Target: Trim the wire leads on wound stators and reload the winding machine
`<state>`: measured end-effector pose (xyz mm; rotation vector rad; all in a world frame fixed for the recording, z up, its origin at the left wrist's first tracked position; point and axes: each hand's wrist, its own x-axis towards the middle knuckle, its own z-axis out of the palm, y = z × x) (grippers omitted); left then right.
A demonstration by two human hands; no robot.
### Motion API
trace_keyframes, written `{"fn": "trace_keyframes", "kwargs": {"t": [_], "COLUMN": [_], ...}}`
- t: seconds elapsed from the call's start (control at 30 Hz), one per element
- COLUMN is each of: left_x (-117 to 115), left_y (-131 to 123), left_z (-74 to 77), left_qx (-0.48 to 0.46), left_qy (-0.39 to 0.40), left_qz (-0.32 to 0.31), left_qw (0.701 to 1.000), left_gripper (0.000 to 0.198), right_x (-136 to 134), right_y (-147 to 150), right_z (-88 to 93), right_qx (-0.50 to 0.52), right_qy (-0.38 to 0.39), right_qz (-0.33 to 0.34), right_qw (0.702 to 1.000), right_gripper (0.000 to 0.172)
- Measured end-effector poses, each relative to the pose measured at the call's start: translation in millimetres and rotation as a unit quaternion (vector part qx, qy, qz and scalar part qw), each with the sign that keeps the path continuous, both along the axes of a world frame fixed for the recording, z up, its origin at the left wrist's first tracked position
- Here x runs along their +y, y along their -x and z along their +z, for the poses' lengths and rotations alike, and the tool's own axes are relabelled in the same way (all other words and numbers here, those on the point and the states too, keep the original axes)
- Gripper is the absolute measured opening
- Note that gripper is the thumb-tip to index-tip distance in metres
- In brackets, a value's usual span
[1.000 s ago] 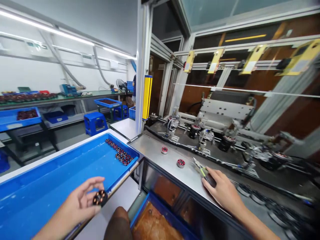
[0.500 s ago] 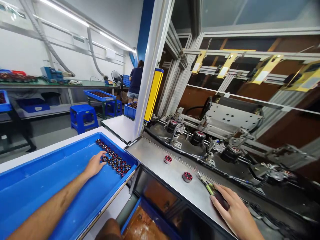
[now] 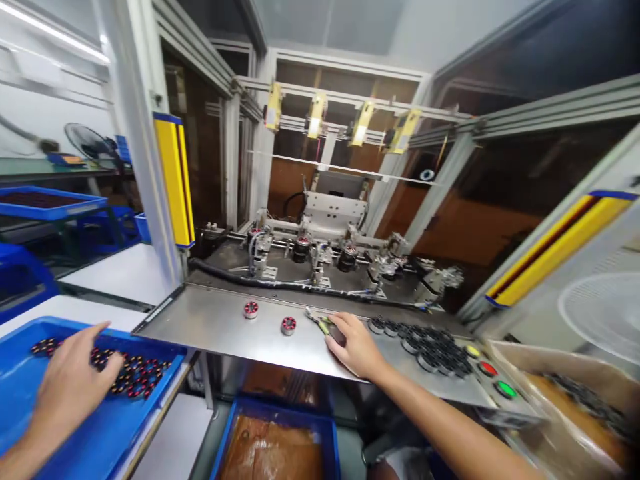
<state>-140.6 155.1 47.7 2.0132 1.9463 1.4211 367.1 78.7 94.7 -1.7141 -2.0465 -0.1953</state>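
While I look down through the head camera, my left hand (image 3: 75, 380) hangs over the blue tray (image 3: 107, 427) with fingers spread and thumb apart, and I see nothing gripped in it. That tray holds a cluster of small wound stators (image 3: 137, 377), dark with red and coppery parts, gathered toward its far right corner, partly behind the hand. My right hand (image 3: 355, 350) is closed around green-and-dark pliers (image 3: 323, 325), whose tips point away over the metal counter (image 3: 200, 327). Left of the pliers, on the counter, I have two red-topped stators, a farther one (image 3: 251, 310) and a nearer one (image 3: 289, 325), standing apart. To the right of my right hand lies a pile of black rings (image 3: 430, 350). Below the counter, a blue bin (image 3: 280, 408) contains brown, shiny sheet material. At far right, a plastic-lined box (image 3: 595, 350) carries dark parts too blurred for me to identify. At far left, another blue tray (image 3: 55, 212) contains a dark layer whose pieces I cannot make out.
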Motion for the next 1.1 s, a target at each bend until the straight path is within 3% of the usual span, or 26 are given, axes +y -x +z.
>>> {"fn": "trace_keyframes", "kwargs": {"t": [0.1, 0.17, 0.23, 0.37, 0.57, 0.67, 0.77, 0.87, 0.97, 1.0, 1.1], "left_x": [15.4, 34.0, 52.3, 64.8, 38.7, 10.8, -41.1, -113.6, -183.2, -201.3, -234.6], "left_y": [-79.0, -127.0, -160.9, -190.6, -209.0, -217.1, -216.8, -211.6, -212.4, -214.5, -222.4], "left_z": [45.6, 59.2, 61.9, 57.5, 62.4, 74.3, 87.8, 91.6, 84.8, 82.1, 74.6], "left_qx": [0.011, 0.013, -0.003, -0.047, -0.112, -0.167, -0.215, -0.231, -0.209, -0.19, -0.122], "left_qy": [0.023, 0.076, 0.13, 0.183, 0.175, 0.146, 0.106, 0.079, -0.019, -0.053, -0.1], "left_qz": [-0.145, -0.222, -0.284, -0.345, -0.311, -0.292, -0.296, -0.313, -0.322, -0.327, -0.357], "left_qw": [0.989, 0.972, 0.95, 0.919, 0.927, 0.93, 0.925, 0.918, 0.923, 0.924, 0.921], "left_gripper": [0.041, 0.04, 0.054, 0.058, 0.041, 0.052, 0.072, 0.057, 0.03, 0.027, 0.038], "right_x": [-1.4, -3.0, -4.3, -5.8, -11.4, -13.1, -16.8, -38.8, -89.2, -109.7, -165.0], "right_y": [0.1, 0.0, -0.2, -1.7, -2.1, -3.7, -5.3, 4.0, 31.3, 43.0, 76.0], "right_z": [1.5, 2.2, 3.2, 5.5, 6.9, 9.3, 20.4, 40.1, 56.2, 59.0, 60.3], "right_qx": [0.01, 0.017, 0.021, 0.023, 0.038, 0.063, 0.102, 0.16, 0.235, 0.276, 0.503], "right_qy": [0.002, 0.004, 0.004, 0.001, -0.002, -0.006, -0.015, -0.037, -0.019, 0.015, 0.172], "right_qz": [0.0, 0.004, 0.009, 0.017, 0.029, 0.04, 0.062, 0.095, 0.148, 0.178, 0.239], "right_qw": [1.0, 1.0, 1.0, 1.0, 0.999, 0.997, 0.993, 0.982, 0.96, 0.945, 0.812], "right_gripper": [0.041, 0.042, 0.043, 0.04, 0.037, 0.034, 0.031, 0.031, 0.026, 0.026, 0.038]}}
